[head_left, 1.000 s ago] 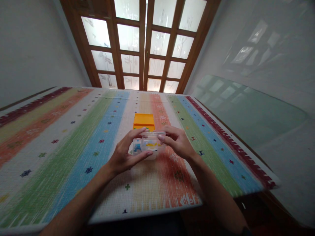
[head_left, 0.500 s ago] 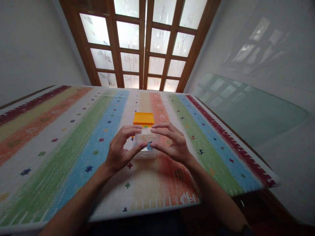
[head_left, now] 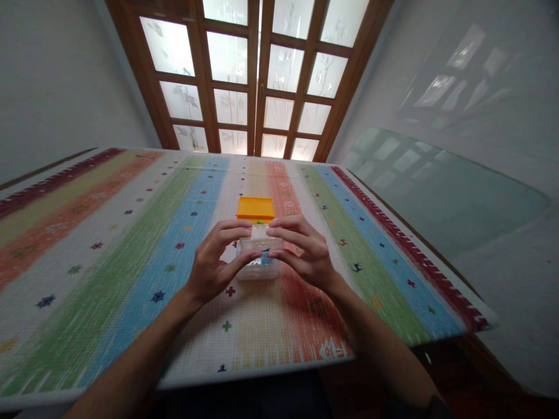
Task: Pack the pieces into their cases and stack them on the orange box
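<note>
Near the front edge of the table [head_left: 109,244], two bare arms reach in from the bottom. Both hands are on a small clear box [head_left: 261,261] that sits on the striped cloth, in the middle. The left hand [head_left: 212,263] pinches the box from its left side, thumb low and fingers on top. The right hand [head_left: 301,253] pinches it from the right side the same way. A second ago the clear lid was lifted up a bit and you could see blue and yellow bits inside. Now the lid is down flat and the fingers press on it, so the box looks shut, or almost shut. The fingers hide most of the box, so I cannot tell if the lid has clicked all the way. The little things inside are hard to make out now; only a bit of blue shows. Just behind the hands is an orange box [head_left: 255,209], with its front part hidden by the fingers. Far back are glass doors [head_left: 257,75].
</note>
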{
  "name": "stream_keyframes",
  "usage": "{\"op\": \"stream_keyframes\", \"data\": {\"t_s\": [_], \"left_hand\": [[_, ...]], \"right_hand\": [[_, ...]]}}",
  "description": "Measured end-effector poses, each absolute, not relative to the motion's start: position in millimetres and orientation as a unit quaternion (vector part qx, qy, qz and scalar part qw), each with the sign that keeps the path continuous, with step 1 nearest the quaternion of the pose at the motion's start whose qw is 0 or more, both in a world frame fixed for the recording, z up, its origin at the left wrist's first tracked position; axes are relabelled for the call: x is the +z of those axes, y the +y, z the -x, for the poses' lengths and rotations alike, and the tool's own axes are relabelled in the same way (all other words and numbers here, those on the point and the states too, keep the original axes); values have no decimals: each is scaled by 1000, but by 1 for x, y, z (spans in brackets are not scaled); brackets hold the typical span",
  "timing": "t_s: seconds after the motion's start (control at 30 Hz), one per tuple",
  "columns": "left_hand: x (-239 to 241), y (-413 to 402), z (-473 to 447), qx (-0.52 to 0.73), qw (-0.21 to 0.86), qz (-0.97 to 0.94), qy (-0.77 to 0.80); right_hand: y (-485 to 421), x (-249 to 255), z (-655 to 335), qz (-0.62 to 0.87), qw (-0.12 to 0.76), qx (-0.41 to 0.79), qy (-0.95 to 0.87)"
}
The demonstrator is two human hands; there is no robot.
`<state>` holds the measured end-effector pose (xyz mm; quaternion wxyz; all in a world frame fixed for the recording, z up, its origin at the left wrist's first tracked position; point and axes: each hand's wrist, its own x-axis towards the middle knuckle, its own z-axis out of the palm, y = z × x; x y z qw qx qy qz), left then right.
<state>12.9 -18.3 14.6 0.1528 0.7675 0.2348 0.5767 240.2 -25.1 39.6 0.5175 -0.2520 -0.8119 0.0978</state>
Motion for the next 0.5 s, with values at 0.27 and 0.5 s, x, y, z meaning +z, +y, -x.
{"op": "stream_keyframes", "data": {"t_s": [0.27, 0.5], "left_hand": [[19, -19, -12, 565, 163, -769, 249], [17, -11, 1, 525, 251, -780, 231]], "right_hand": [[-26, 43, -244, 294, 500, 126, -805], [-19, 37, -251, 305, 450, 157, -825]]}}
